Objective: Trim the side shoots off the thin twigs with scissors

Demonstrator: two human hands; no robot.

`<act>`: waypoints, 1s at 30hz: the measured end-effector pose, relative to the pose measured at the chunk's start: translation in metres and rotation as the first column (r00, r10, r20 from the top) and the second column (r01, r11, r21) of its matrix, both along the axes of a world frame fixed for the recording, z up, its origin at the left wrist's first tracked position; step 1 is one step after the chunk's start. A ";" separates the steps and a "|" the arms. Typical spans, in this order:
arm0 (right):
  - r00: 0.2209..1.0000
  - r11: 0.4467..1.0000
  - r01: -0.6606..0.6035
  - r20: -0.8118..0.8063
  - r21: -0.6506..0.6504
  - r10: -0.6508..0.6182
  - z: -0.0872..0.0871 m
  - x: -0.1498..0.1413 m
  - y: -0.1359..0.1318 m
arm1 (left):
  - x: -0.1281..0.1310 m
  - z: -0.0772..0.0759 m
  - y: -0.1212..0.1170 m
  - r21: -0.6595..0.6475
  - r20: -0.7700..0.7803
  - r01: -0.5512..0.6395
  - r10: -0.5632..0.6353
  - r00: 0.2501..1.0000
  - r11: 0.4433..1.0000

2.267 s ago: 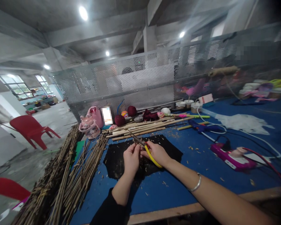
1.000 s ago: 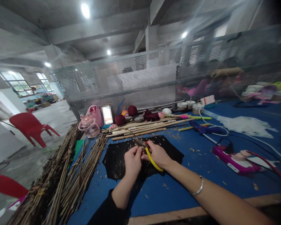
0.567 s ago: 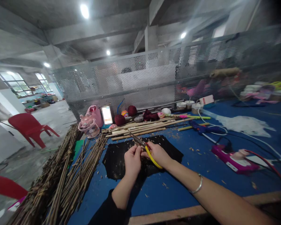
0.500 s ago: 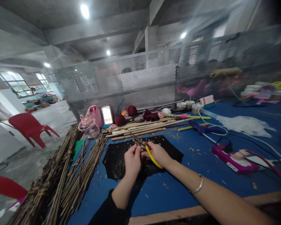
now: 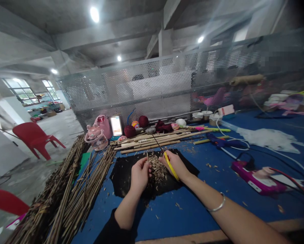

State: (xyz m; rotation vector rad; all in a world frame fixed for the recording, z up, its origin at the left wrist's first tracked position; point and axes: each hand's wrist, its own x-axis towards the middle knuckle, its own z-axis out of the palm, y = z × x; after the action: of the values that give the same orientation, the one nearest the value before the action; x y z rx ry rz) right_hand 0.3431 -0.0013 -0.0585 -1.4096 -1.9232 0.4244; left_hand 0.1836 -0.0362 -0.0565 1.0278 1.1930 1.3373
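Observation:
My right hand (image 5: pixel 176 164) is closed on a pair of scissors (image 5: pixel 170 166) with yellow handles, the dark blades pointing away from me and to the left. In my left hand (image 5: pixel 139 173) a short, thin piece of stick (image 5: pixel 147 157) is pinched, its pale tip standing up past the fingers. Between the hands lies a heap of small pale clippings (image 5: pixel 157 169) on a black cloth (image 5: pixel 124 176). The scissor blades are apart from the piece of stick.
Bundles of thin brown sticks (image 5: pixel 91 189) lie at the left. Behind the cloth are peeled sticks (image 5: pixel 152 139), maroon yarn balls (image 5: pixel 143 121) and a pink basket (image 5: pixel 97 140). A glue gun (image 5: pixel 221 140) and a purple power strip (image 5: pixel 256 178) with cables sit at the right.
My hands have moved apart, the right one going right with the scissors. The blades have come away from my left fingers, and the clippings heap shows more fully.

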 end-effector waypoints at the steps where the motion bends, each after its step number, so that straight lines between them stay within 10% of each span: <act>1: 1.000 1.000 -0.002 0.014 -0.009 0.002 0.001 -0.001 -0.001 | 0.001 0.001 0.000 -0.003 0.036 0.000 0.000 0.999 1.000; 9: 0.988 0.987 -0.139 0.054 -0.078 0.143 0.002 -0.011 -0.013 | 0.004 0.007 -0.001 0.041 0.198 -0.042 0.033 0.980 0.998; 30: 0.985 0.984 -0.154 0.061 -0.090 0.160 0.003 -0.017 -0.019 | 0.009 0.008 -0.009 0.200 -0.023 -0.004 0.009 1.000 0.980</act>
State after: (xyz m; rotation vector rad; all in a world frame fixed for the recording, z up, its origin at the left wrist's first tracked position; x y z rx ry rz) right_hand 0.3259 -0.0201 -0.0559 -1.3457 -2.1033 0.5450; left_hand 0.1930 -0.0455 -0.0481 1.1857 1.0956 1.4762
